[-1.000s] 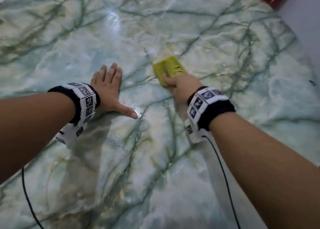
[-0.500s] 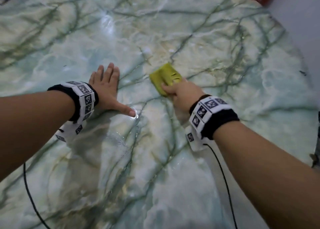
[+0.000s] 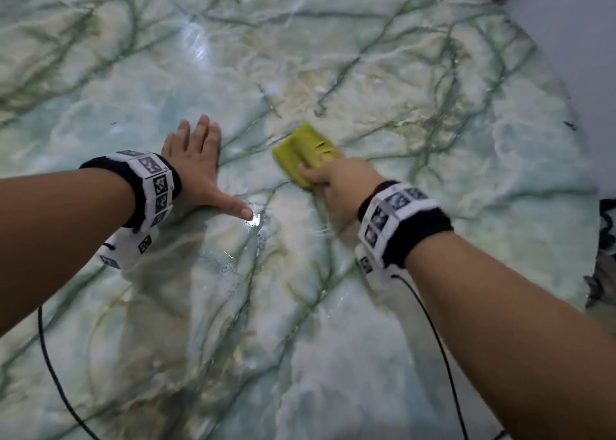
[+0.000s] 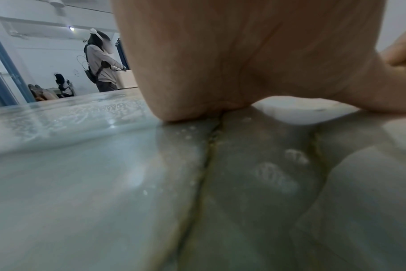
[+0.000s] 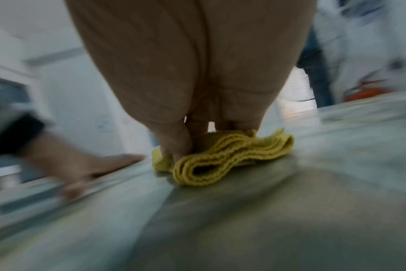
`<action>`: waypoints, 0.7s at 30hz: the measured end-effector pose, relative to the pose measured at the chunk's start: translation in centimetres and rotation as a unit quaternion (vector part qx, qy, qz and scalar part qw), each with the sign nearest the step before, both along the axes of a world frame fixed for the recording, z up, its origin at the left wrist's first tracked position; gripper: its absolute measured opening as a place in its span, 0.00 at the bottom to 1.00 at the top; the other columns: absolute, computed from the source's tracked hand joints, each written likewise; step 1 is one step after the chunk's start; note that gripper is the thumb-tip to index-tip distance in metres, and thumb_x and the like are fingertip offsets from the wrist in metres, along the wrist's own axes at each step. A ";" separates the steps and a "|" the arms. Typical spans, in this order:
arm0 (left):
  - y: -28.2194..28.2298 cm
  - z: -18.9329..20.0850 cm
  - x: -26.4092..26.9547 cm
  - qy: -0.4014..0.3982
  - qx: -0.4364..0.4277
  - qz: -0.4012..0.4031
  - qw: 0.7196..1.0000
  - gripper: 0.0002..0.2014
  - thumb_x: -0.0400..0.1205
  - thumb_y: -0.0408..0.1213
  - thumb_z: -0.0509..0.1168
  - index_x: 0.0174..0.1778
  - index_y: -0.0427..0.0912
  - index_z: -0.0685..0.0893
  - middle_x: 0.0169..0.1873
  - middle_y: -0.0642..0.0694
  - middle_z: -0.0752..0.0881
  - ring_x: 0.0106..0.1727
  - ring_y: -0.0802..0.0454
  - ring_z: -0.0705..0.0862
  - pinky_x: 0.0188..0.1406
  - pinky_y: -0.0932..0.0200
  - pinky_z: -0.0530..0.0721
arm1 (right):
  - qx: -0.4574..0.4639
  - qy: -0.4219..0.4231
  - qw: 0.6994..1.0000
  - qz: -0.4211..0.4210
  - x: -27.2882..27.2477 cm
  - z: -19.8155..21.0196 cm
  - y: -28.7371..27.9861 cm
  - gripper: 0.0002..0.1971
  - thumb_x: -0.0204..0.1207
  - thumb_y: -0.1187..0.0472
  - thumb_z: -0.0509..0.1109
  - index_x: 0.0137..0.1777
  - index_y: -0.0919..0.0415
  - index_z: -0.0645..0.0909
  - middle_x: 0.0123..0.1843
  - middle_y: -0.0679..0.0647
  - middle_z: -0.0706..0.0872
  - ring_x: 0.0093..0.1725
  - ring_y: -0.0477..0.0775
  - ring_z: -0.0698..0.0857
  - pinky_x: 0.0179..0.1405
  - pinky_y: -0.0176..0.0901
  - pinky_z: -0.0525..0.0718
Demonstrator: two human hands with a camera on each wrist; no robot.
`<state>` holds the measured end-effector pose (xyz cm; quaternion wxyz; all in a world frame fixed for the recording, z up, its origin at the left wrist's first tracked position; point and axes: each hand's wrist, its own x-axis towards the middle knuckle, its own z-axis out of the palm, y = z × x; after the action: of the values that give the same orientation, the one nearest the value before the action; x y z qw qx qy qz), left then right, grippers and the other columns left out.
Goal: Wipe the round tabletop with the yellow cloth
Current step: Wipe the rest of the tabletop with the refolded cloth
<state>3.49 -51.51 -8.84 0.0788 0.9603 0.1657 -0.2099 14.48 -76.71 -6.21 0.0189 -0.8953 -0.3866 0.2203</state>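
The wiping is under way, and by the look of the surface a good part is left. The right hand (image 3: 336, 179) has its fingers curled round the folded yellow cloth (image 3: 305, 152) and presses it on the desk (image 3: 433, 112) a little right of the middle — thumb pinching the near fold in the right wrist view. The left hand (image 3: 196, 166) lies flat just left of it, fingers straight and together, thumb spread wide, holding nothing. Near the left thumb the marble shows a wet sheen and fine droplets (image 3: 230, 266), so that patch looks freshly wiped or still damp. The far stretch and the right rim show no such film; I judge them still to do, though the glare leaves this unsure.
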 end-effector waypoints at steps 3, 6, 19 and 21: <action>-0.1 0.0 -0.1 -0.008 0.002 -0.001 1.000 0.91 0.35 0.96 0.54 0.90 0.47 0.31 0.90 0.47 0.31 0.91 0.38 0.33 0.89 0.38 0.38 | 0.032 0.042 0.993 0.110 -5.9 -1.4 -2.1 0.25 0.81 0.51 0.57 0.78 0.33 0.63 0.85 0.55 0.59 0.83 0.64 0.58 0.81 0.54 0.63; 0.0 -0.1 0.1 -0.005 0.003 -0.006 1.000 0.91 0.37 0.96 0.55 0.90 0.46 0.29 0.90 0.47 0.29 0.90 0.38 0.32 0.89 0.37 0.37 | 0.032 0.059 0.996 0.051 -3.5 -0.3 -8.0 0.25 0.82 0.55 0.61 0.75 0.29 0.67 0.83 0.59 0.62 0.80 0.61 0.67 0.79 0.46 0.67; 0.1 0.7 0.0 0.033 -0.005 -0.018 0.999 0.95 0.29 0.94 0.57 0.89 0.47 0.26 0.89 0.47 0.26 0.89 0.37 0.29 0.88 0.37 0.36 | 0.008 0.020 0.997 0.070 -6.4 -1.0 1.7 0.27 0.83 0.47 0.58 0.81 0.42 0.61 0.86 0.59 0.54 0.83 0.64 0.59 0.81 0.52 0.62; 0.1 0.7 0.1 0.035 -0.008 -0.020 0.999 0.95 0.30 0.94 0.57 0.89 0.47 0.26 0.88 0.47 0.26 0.89 0.37 0.29 0.88 0.37 0.35 | 0.035 0.033 0.995 0.086 -6.5 -0.5 -2.8 0.24 0.84 0.54 0.58 0.79 0.37 0.64 0.85 0.54 0.59 0.84 0.60 0.57 0.80 0.43 0.61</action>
<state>3.61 -51.36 -8.14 0.0765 0.9549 0.1478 -0.2459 7.97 -79.52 -6.68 0.0441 -0.8497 -0.4689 0.2370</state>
